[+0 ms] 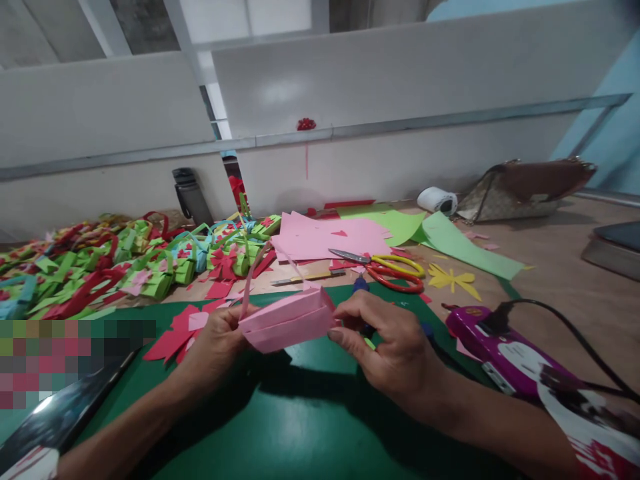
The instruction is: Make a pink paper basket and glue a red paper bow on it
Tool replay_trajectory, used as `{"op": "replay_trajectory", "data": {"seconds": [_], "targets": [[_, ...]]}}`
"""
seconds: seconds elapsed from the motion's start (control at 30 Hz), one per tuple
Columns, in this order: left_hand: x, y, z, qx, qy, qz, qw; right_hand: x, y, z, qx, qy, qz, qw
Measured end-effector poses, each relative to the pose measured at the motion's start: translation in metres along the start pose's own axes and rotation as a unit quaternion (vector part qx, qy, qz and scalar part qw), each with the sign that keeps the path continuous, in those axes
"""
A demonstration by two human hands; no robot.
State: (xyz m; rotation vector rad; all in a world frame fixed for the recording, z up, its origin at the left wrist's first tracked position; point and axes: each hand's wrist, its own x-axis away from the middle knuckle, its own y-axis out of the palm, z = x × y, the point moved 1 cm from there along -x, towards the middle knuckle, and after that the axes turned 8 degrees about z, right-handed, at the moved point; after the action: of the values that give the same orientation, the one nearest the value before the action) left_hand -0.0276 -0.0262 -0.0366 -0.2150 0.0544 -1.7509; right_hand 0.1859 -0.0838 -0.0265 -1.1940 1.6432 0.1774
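Observation:
A small pink paper basket with a thin looped handle is held up over the green cutting mat. My left hand grips its left end, the fingers partly hidden behind the paper. At the opposite end, my right hand pinches the corner between thumb and forefinger. Just behind the basket lie scissors with red and yellow handles and a cutter knife. Red paper flower cutouts rest on the mat beside my left hand. A blue-tipped tool is partly hidden behind my right hand.
Many finished paper baskets pile up at the left. Pink sheets and green sheets lie at the back. On the right are a purple power strip with cables, a yellow paper cutout and a handbag. A dark bottle stands behind.

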Motion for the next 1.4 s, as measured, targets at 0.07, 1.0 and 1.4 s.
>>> {"op": "replay_trajectory", "data": {"seconds": [0.07, 1.0, 1.4], "targets": [[0.000, 0.000, -0.001, 0.005, 0.013, -0.012, 1.000, 0.000, 0.001, 0.001, 0.015, 0.023, -0.020, 0.999], [-0.001, -0.009, 0.005, 0.032, 0.079, -0.036, 0.996, -0.005, 0.006, 0.017, 0.085, 0.101, -0.057, 0.990], [-0.005, -0.006, 0.000, 0.079, -0.008, -0.060, 0.995, -0.005, 0.009, 0.017, 0.075, 0.177, -0.093, 0.977]]}}
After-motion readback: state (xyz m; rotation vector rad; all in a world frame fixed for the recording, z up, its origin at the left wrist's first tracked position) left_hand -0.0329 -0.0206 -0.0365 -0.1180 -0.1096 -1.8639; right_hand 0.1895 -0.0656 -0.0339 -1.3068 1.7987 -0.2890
